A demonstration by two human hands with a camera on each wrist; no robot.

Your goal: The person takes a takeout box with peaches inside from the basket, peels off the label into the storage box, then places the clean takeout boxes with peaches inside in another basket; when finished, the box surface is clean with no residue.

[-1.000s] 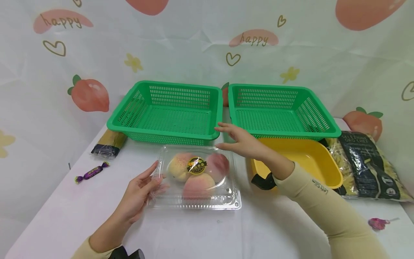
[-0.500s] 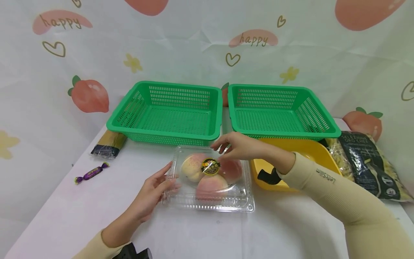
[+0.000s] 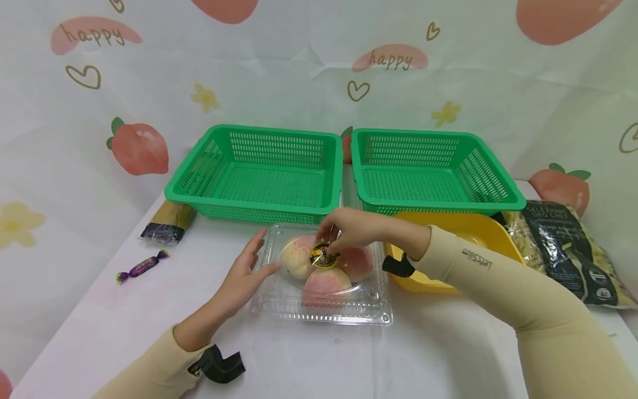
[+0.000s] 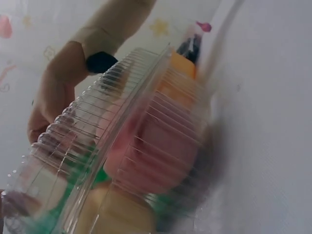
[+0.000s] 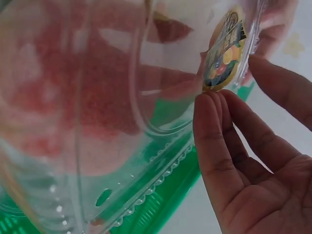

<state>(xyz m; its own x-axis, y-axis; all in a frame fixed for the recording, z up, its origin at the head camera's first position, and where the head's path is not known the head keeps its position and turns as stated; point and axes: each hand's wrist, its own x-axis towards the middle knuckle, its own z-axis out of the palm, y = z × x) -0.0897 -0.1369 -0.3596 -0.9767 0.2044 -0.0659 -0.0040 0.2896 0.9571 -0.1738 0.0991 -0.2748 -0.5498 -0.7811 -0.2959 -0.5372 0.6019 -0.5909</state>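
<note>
A clear plastic clamshell box (image 3: 369, 310) with three peaches (image 3: 326, 285) inside lies in front of the baskets. A round black and gold sticker (image 3: 325, 256) is on its lid. My right hand (image 3: 351, 226) is over the lid, its bent fingertips right at the sticker's edge and the thumb across from them. In the right wrist view, the fingertips (image 5: 209, 100) meet one end of the sticker; I cannot tell whether they pinch it. My left hand (image 3: 244, 277) is at the box's left side, thumb and fingers spread. The left wrist view shows the box's ridged side close up.
Two green baskets (image 3: 264, 210) (image 3: 438, 205) stand along the back. A yellow tub (image 3: 463, 221) is under the right forearm, beside a bag of pasta (image 3: 573, 255). At left lie a brown packet (image 3: 169, 221) and a purple wrapped candy (image 3: 143, 267).
The box shifted right, then stayed. My right hand came down from beside the box to the sticker. My left hand loosened from the box's left edge and spread its fingers.
</note>
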